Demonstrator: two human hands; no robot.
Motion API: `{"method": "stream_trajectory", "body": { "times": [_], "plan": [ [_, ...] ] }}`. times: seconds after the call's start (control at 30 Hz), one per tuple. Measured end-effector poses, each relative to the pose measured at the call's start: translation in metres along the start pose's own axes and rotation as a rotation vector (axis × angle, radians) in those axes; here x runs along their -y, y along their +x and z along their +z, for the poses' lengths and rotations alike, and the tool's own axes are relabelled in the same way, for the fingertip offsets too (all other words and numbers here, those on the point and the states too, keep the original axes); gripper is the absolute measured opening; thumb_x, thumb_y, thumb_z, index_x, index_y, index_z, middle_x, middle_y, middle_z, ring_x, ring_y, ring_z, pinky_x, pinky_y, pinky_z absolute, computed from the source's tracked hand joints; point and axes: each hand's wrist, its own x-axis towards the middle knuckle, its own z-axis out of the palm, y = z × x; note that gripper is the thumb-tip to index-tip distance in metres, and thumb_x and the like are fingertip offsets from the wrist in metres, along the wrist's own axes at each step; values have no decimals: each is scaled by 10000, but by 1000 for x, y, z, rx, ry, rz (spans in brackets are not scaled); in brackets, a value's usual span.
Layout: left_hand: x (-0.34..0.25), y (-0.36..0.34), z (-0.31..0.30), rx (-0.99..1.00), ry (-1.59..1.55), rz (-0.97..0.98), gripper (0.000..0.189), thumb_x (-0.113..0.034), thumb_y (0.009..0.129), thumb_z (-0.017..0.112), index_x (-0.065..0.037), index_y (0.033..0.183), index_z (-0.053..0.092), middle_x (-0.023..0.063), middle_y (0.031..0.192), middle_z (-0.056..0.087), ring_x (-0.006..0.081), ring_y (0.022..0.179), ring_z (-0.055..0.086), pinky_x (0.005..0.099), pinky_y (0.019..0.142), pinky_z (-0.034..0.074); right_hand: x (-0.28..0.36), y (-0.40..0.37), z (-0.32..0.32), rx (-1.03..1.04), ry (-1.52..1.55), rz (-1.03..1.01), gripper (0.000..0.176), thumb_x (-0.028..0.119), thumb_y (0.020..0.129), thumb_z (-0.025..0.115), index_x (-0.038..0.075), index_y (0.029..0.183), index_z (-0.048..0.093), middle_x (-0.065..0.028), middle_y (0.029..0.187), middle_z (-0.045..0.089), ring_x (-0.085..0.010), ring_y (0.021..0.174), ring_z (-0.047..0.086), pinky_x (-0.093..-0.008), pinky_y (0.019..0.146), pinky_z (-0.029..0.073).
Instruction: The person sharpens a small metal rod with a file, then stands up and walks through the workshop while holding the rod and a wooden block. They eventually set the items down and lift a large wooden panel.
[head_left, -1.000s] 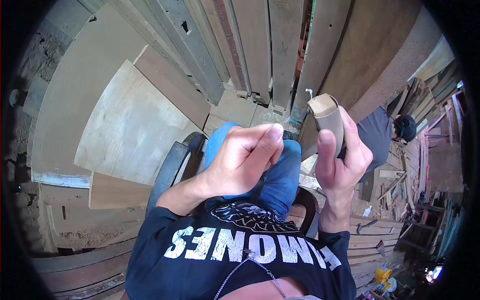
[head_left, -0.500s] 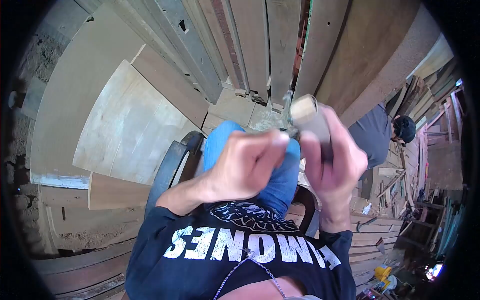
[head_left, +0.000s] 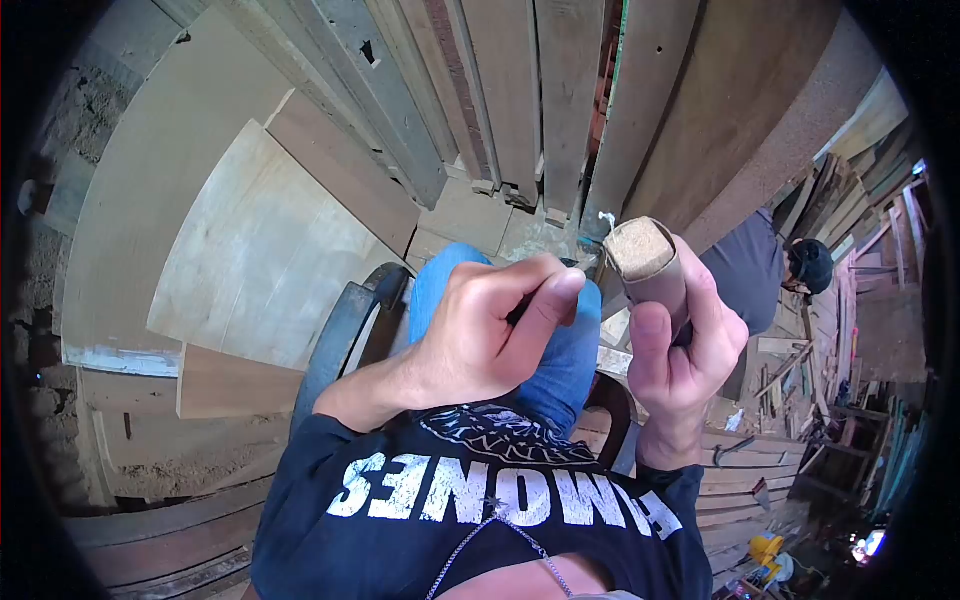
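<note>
My right hand [head_left: 685,345] is wrapped round a short block [head_left: 641,250] with a pale, rough end face and a thin grey-brown sheet curled about its sides. A small white wisp [head_left: 607,218] stands up by the block's upper left corner. Left of the block, my left hand [head_left: 500,325] is closed in a pinch, thumb against the bent forefinger, above my jeans. What it holds, if anything, is hidden. The two hands are close but apart.
Long boards [head_left: 500,100] stand ahead, and pale curved panels [head_left: 260,250] lean at the left. A black chair arm [head_left: 345,325] is beside my left forearm. Another person in grey [head_left: 745,270] with a dark cap is at the right, near scattered wood.
My right hand has moved slightly right and down with the block, whose end face now tips more toward the camera. My left hand has shifted only slightly.
</note>
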Motion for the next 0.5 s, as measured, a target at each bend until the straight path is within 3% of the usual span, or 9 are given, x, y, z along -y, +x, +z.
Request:
{"method": "stream_trajectory", "body": {
  "times": [0.17, 0.27, 0.37, 0.43, 0.5],
  "plan": [
    [-4, 0, 0, -38, -22, 2, 201, -73, 945, 549, 18, 769, 586, 109, 568, 531, 173, 480, 518, 297, 481, 419, -3, -3, 6, -5, 21, -58, 440, 277, 824, 739, -59, 1079, 614, -169, 876, 682, -242, 692, 686, -300, 615, 537],
    [1, 0, -3, 13, 64, -10, 174, -67, 938, 558, 15, 789, 595, 119, 582, 526, 169, 487, 524, 294, 478, 417, 0, -2, 8, 7, -125, -106, 419, 240, 793, 761, -32, 1081, 624, -161, 790, 660, -267, 609, 652, -317, 543, 510],
    [8, -3, 2, -54, 96, 55, 159, -58, 930, 568, 16, 790, 593, 123, 584, 510, 165, 474, 491, 297, 466, 404, -9, 4, 11, -12, -375, -39, 394, 204, 805, 749, -42, 1085, 621, -176, 791, 661, -290, 636, 664, -326, 557, 519],
    [0, -7, 2, -4, 135, 153, 177, -27, 935, 535, 42, 782, 592, 68, 631, 573, 97, 543, 518, 248, 507, 414, -22, 6, 10, -68, -327, -57, 383, 179, 827, 729, -66, 1096, 609, -194, 830, 674, -305, 700, 690, -327, 603, 537],
    [2, -1, -1, -58, 130, 118, 196, -30, 939, 536, 43, 765, 590, 69, 628, 569, 97, 541, 512, 243, 510, 409, -17, 3, 6, -84, -135, 10, 380, 170, 842, 714, -83, 1102, 600, -203, 874, 685, -305, 772, 706, -322, 663, 548]
  ]
}}
